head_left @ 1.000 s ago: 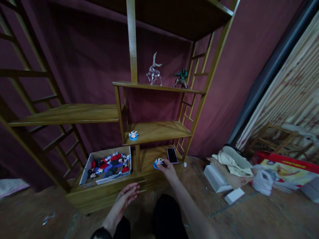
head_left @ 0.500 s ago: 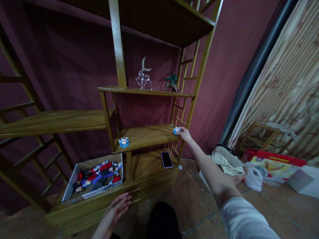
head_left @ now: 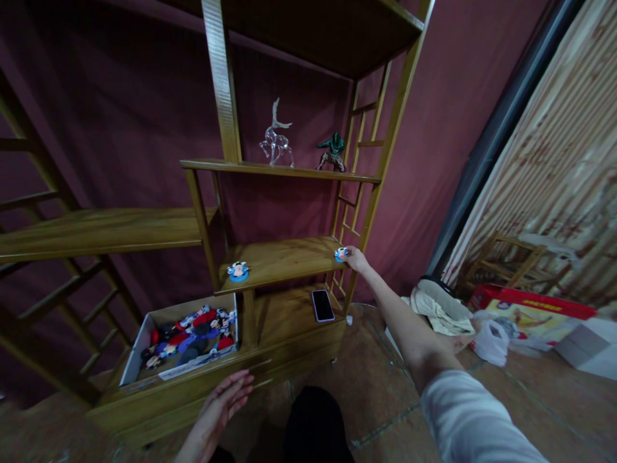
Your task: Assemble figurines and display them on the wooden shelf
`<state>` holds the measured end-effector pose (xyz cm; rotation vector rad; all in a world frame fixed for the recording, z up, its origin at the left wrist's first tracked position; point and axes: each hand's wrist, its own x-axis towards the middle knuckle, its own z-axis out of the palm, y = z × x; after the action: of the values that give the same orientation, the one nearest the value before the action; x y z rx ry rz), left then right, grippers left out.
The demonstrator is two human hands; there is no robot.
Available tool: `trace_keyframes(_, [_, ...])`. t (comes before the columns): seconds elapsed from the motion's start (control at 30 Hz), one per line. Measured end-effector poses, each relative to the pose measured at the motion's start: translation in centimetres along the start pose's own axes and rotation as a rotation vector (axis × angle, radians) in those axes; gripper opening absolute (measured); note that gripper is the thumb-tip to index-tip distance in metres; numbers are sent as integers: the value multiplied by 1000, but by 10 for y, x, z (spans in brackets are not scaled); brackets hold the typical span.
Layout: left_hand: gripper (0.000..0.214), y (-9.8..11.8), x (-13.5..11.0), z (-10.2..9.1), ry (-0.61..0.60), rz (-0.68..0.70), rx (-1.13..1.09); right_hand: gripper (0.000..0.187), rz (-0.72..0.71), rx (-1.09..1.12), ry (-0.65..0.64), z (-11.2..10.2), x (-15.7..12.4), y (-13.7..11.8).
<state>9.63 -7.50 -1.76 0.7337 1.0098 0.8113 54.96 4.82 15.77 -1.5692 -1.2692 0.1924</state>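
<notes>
My right hand (head_left: 357, 259) reaches to the right end of the middle shelf (head_left: 284, 258), its fingers closed on a small figurine (head_left: 340, 254) with a blue round base. A similar figurine (head_left: 238, 271), also on a blue base, stands at the shelf's left end. Below and in front of the lower ledge, my left hand (head_left: 225, 402) is held in the air, fingers stretched out and nothing in it. Near it, an open cardboard box (head_left: 180, 368) holds several jumbled figurines (head_left: 193, 337) in red, blue, white and black.
A phone (head_left: 322, 305) lies on the lower shelf. On the shelf above stand a clear deer figure (head_left: 276, 143) and a green-topped figure (head_left: 332, 153). To the right on the floor are a white plastic bag (head_left: 491, 342), a red box (head_left: 540, 314) and a white box (head_left: 590, 350).
The view has shifted slightly. My right hand stays at the shelf's right end with the figurine, and my left hand has hardly moved.
</notes>
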Motion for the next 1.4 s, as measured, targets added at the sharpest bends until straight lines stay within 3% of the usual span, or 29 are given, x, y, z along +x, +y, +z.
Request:
trace_keyframes(0.3, [38, 2, -2, 3, 11, -1, -3, 37, -42, -174, -107, -7, 5, -5])
trace_keyframes(0.6, [40, 4, -5, 7, 38, -1, 2, 22, -37, -286, -99, -8, 8, -8])
trace_keyframes(1.2, [38, 2, -4, 6, 23, 16, 2, 23, -82, -278, -130, -7, 4, -1])
trace_keyframes(1.4, [39, 3, -7, 5, 33, 19, 1, 39, -108, -225, -70, -11, -17, -17])
